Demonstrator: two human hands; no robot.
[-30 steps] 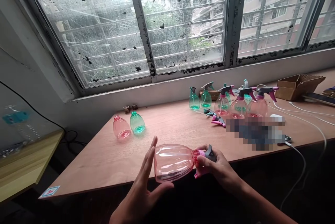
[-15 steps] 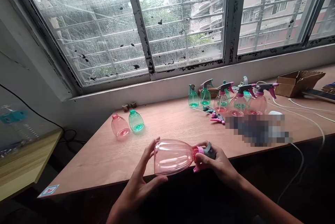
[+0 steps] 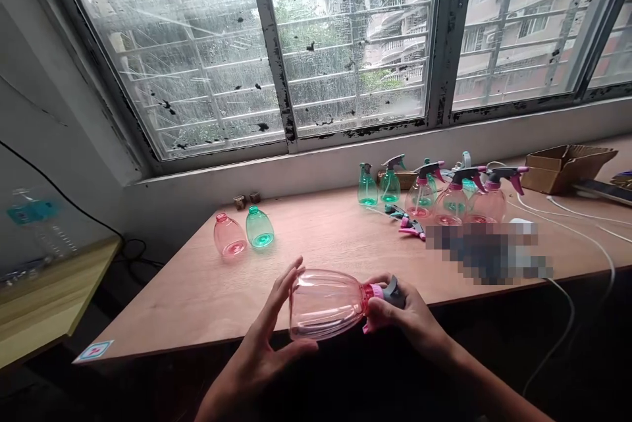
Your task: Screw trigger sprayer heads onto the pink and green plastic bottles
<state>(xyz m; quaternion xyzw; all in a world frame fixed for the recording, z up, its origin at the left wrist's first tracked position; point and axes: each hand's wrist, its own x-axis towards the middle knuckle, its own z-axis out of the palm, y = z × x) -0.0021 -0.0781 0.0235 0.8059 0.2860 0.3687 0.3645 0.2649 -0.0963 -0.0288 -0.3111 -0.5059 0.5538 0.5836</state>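
A clear pink spray bottle (image 3: pixel 326 307) lies sideways in the air over the table's front edge, its base toward the left. My left hand (image 3: pixel 264 333) cups that base, with long fingers behind it and the thumb along the underside. At the neck, my right hand (image 3: pixel 402 310) is closed around the spray head (image 3: pixel 391 293), which has a pink collar and a dark grey body. Its fingers partly hide the trigger. Farther back on the left stand an open-necked pink bottle (image 3: pixel 230 236) and an open-necked green bottle (image 3: pixel 259 228).
Pink bottles with spray heads (image 3: pixel 451 201) and green ones (image 3: pixel 368 186) stand at the back right. Loose spray heads (image 3: pixel 412 228) lie before them, beside a blurred patch. A cardboard box (image 3: pixel 567 168), white cables (image 3: pixel 570 300) and two small brown blocks (image 3: pixel 239 202) are on the table.
The view has shifted slightly. The held bottle's base has tipped a little lower and its neck is turned slightly. Both hands keep nearly the same places on it.
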